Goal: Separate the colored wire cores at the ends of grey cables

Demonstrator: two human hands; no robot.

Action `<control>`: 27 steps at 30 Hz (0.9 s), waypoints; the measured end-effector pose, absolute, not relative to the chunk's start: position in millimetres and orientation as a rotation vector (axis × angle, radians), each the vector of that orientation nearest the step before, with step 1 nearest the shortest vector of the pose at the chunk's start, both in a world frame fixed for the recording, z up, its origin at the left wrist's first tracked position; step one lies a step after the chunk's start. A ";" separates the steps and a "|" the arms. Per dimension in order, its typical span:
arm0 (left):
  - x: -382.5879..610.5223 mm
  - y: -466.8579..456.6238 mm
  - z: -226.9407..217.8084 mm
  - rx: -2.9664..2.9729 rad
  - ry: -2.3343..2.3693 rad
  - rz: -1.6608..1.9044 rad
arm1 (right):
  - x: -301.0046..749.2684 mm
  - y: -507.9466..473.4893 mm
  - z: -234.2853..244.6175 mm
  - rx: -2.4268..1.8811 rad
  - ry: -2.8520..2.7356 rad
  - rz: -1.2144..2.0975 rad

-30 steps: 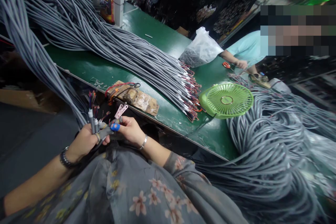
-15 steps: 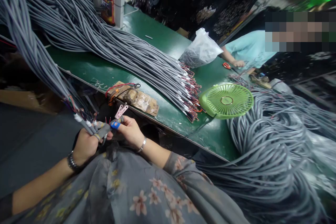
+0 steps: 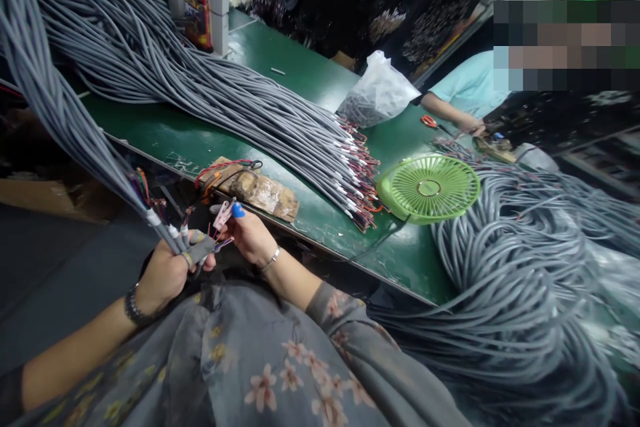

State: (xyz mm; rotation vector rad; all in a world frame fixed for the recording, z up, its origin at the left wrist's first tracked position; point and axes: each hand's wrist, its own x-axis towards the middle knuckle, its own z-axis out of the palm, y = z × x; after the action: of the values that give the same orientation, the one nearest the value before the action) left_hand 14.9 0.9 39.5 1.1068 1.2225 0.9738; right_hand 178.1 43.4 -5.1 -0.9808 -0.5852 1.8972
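L hand [image 3: 167, 275]: clenched round several grey cables [image 3: 167, 236]; white sleeves [image 3: 153, 217] and coloured wires [image 3: 142, 184] exposed on far-L side of grip.
R hand [image 3: 256, 240]: positioned just R of L hand, fingers curled; firm pinch vs. loose contact cannot be told. Blue thumb cover [image 3: 238, 211] fitted. Pink clip [image 3: 222, 215] located at fingertips; whether held or worn on finger, unclear.
Thin wires [image 3: 225, 242]: extended from L fingertips twd. R hand; contact w/ R hand not visible.
Cable loc.: grey cables held just off near edge of counter [image 3: 400, 261], in front of floral garment [image 3: 270, 347]. Larger cable bundle [image 3: 250, 104] laid on counter, wire ends twd. R, near green fan [image 3: 429, 188].
Step in hand: judged to be handling of individual wire ends, w/ cables steadied by L hand.
Next-move reqs.: L grip to be held firm; light, precise R fingertip pinch on thin wires judged necessary; snagging on adj. wires to be avoided.
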 end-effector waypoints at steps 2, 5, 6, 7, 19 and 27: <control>15.8 1.8 38.4 1.099 1.233 0.983 | 172.7 43.9 -4.2 -0.950 -0.549 1.885; 15.8 1.9 37.5 1.070 1.246 0.987 | 168.5 43.1 -4.3 -0.933 -0.506 1.864; 15.3 1.4 37.6 1.061 1.249 0.986 | 168.0 42.8 -4.5 -0.936 -0.498 1.855; 14.4 0.6 38.0 1.055 1.253 0.984 | 167.9 42.7 -4.6 -0.942 -0.492 1.851; 12.6 3.2 41.4 1.092 1.186 0.942 | 169.8 42.1 -4.8 -0.962 -0.516 1.838; 17.5 7.2 36.1 1.035 1.227 0.919 | 163.9 41.9 -2.2 -0.952 -0.489 1.805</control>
State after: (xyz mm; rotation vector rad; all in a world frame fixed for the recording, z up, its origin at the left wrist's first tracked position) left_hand 17.5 7.2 36.1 1.0348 1.2273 0.9186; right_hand 163.9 41.9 -2.2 -0.9524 -0.4887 1.8053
